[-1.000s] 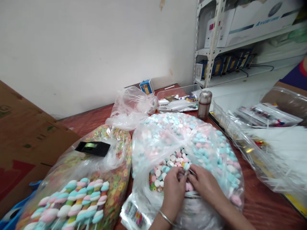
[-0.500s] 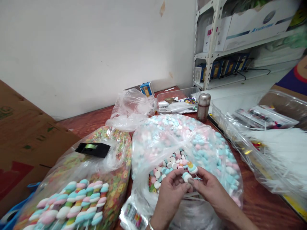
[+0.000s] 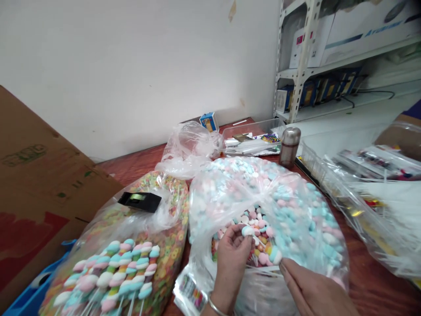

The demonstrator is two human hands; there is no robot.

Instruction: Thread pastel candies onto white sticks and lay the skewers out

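Left hand (image 3: 232, 263) pinches a marshmallow piece (image 3: 247, 231) above an open bag

Its thumb and fingers close on the blue-and-white piece, which sits on a thin white stick just over the mouth of a clear plastic bag (image 3: 296, 219) packed with pink, blue and white marshmallows. That bag lies near the table's (image 3: 378, 289) front edge. The right hand (image 3: 312, 292) is open and holds nothing, its fingers stretched out just beside a second marshmallow piece (image 3: 275, 255). A bangle (image 3: 215, 307) circles the left wrist. Touching the bag on the left lies another bag (image 3: 115, 272) of twisted marshmallow sticks and ring-shaped candy, with a black tape dispenser (image 3: 140, 202) on top. Toward the back edge stand a steel flask (image 3: 290, 147) and a clear tray (image 3: 253, 142), while a cardboard box (image 3: 39, 175) leans beside the table's left edge
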